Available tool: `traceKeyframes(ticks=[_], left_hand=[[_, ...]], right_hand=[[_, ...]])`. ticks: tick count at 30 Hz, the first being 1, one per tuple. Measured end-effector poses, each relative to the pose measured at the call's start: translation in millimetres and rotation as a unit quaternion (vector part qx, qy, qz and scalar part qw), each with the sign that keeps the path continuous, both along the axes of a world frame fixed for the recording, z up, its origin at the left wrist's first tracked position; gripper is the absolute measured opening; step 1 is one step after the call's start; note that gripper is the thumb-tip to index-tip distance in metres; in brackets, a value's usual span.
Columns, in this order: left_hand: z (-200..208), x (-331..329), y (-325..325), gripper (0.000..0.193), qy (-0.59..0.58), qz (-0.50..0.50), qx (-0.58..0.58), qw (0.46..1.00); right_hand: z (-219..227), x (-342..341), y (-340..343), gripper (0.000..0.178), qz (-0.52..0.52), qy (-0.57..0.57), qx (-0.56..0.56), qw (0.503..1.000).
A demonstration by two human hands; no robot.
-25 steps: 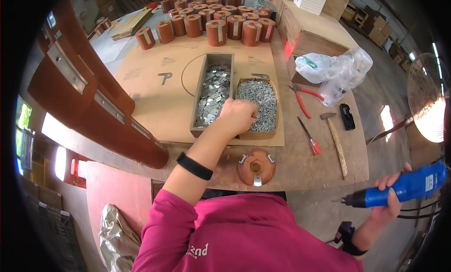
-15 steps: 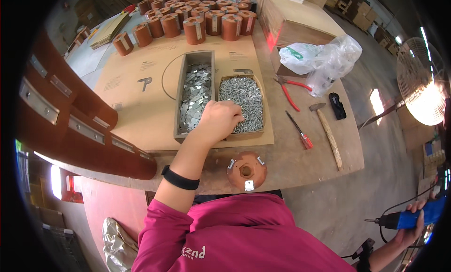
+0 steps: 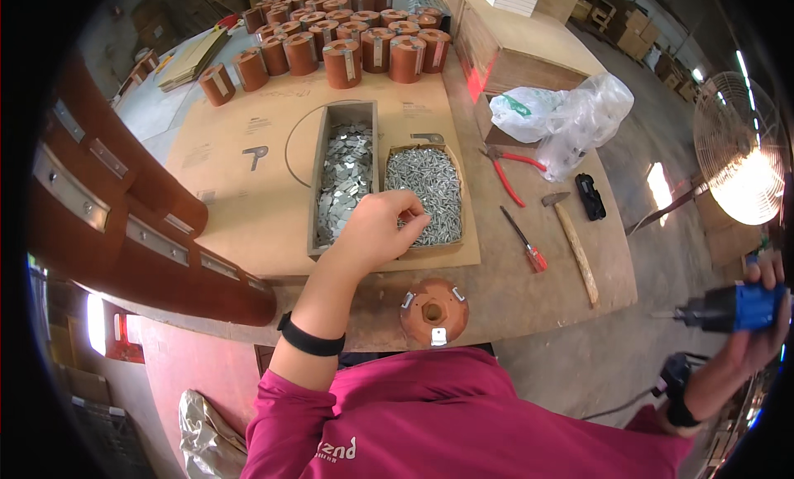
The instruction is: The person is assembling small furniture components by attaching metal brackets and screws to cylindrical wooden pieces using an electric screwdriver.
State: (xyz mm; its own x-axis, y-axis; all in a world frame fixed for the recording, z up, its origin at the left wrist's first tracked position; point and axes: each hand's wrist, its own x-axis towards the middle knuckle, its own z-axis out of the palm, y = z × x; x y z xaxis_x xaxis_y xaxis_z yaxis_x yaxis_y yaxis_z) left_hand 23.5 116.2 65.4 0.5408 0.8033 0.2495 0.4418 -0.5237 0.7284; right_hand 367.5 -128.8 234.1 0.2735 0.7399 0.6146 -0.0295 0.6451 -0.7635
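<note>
My left hand (image 3: 382, 228) is over the near part of a shallow cardboard box of screws (image 3: 430, 181), thumb and fingertips pinched together; whatever is between them is too small to make out. Left of it stands a long grey tray (image 3: 317, 219) of flat metal plates (image 3: 347, 161). At the table's near edge sits a round reddish-brown block (image 3: 424, 320) with a hole in its middle and small metal plates around its rim. Out to the right, my right hand (image 3: 761, 318) is wrapped round a blue and black power screwdriver (image 3: 728, 308), its bit pointing left; it is slightly blurred.
Pliers (image 3: 506, 177), a red-handled screwdriver (image 3: 524, 241), a hammer (image 3: 575, 247) and a black case (image 3: 590, 196) lie on the right. Plastic bags (image 3: 571, 115) sit behind them. Many brown cylinders (image 3: 343, 64) stand at the back. Large brown columns (image 3: 124, 206) rise at left; a fan (image 3: 738, 148) stands right.
My left hand has lifted slightly out of the screws, fingertips pinched. My right hand has raised the power screwdriver and brought it a little inward.
</note>
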Motion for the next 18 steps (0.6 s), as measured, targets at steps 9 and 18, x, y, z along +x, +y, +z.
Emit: traceKeyframes(ticks=[9, 18], left_hand=[[2, -53, -57, 0.005, -0.147, -0.020, -0.193, 0.970], [-5, -42, -104, 0.012, -0.208, -0.050, -0.127, 0.969]], right_hand=[[-67, -161, 116, 0.063, 0.123, 0.065, 0.109, 0.984], [-97, -187, 112, 0.059, 0.161, 0.112, 0.055, 0.979]])
